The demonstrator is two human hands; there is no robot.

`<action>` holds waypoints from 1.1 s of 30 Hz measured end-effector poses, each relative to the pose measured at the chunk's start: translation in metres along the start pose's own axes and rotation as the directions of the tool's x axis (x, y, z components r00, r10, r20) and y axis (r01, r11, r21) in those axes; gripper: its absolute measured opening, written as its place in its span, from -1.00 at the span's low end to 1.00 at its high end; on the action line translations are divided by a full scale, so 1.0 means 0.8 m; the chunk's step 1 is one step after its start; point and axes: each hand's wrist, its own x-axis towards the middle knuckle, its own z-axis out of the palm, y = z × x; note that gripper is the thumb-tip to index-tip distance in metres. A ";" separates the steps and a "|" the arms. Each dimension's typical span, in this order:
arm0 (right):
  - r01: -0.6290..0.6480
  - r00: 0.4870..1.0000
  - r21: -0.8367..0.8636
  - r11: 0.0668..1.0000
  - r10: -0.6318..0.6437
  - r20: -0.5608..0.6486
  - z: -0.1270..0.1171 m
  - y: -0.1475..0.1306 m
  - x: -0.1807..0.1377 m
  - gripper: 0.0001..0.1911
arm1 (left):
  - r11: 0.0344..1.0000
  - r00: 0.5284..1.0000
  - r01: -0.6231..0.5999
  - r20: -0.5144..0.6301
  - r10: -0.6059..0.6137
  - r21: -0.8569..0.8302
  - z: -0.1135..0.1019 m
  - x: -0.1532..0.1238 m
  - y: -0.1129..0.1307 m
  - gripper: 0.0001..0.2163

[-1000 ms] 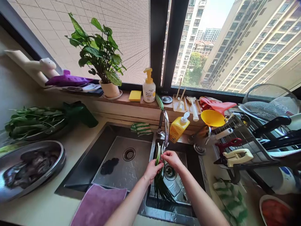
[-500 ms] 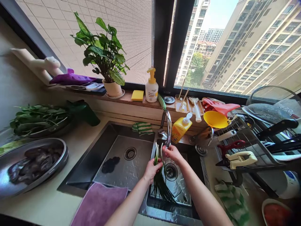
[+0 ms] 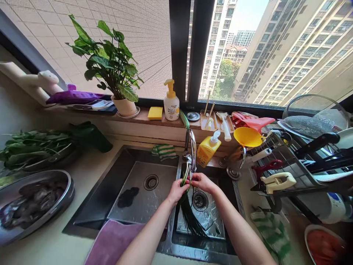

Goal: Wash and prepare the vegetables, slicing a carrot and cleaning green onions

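My left hand [image 3: 177,192] is closed around a bunch of scallions [image 3: 190,217] below the faucet [image 3: 193,149]. Their white ends point up beside the spout, and the dark green leaves hang down into the right sink basin [image 3: 213,217]. Just to its right, my right hand [image 3: 203,182] pinches a scallion stalk near the left thumb, its fingertips close under the spout. A thin stream of water seems to run there. Some loose green bits lie on the wet basin floor.
Left of the hands is the larger basin [image 3: 132,211] with a dark patch. A metal bowl [image 3: 70,187] of dark pieces and leafy greens [image 3: 33,147] stand further left. Behind is a yellow soap bottle [image 3: 207,151]; a rack [image 3: 286,154] with knives stands at right.
My right hand has moved down and slightly left from the spout along the stalk, closer to my left hand. The view has shifted a little to the right.
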 end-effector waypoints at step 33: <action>0.187 0.881 -0.362 0.913 -0.319 -0.350 0.058 0.052 -0.027 -0.52 | 0.883 0.963 -0.202 -0.251 0.099 -0.424 0.047 0.002 0.035 -0.66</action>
